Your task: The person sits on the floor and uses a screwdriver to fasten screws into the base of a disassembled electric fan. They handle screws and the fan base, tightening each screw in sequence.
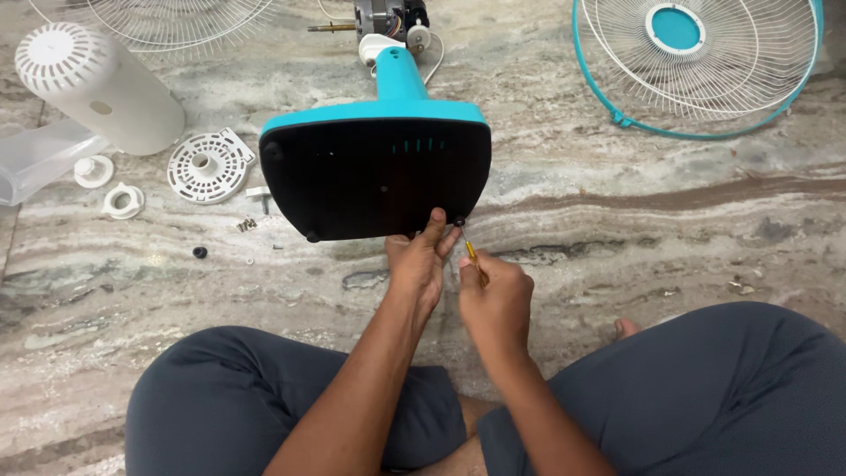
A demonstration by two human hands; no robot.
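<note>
The fan base [374,172] lies tipped on the marble floor [617,229] at the centre of the view, its black underside facing the person and its teal neck running toward twelve o'clock, where the bare motor [388,18] sits. The left hand [419,264] steadies the base's lower edge at about six o'clock, thumb and fingers pressed against the rim. The right hand [493,304] has its grip closed around a thin screwdriver [474,257] with a yellow handle, the tip pointing up to a small dark foot or screw [459,220] at the base's five o'clock corner.

As I judge it, the step in hand is working that corner fastener. It calls for keeping the tip seated square in the head and the base held against the twist; whether the tip is already seated is too small to tell.

At ten o'clock lie a white motor cover [92,84], a round vented disc [207,163], two white rings and a few loose screws [247,225]. A teal-rimmed grille [696,66] rests at one o'clock.
</note>
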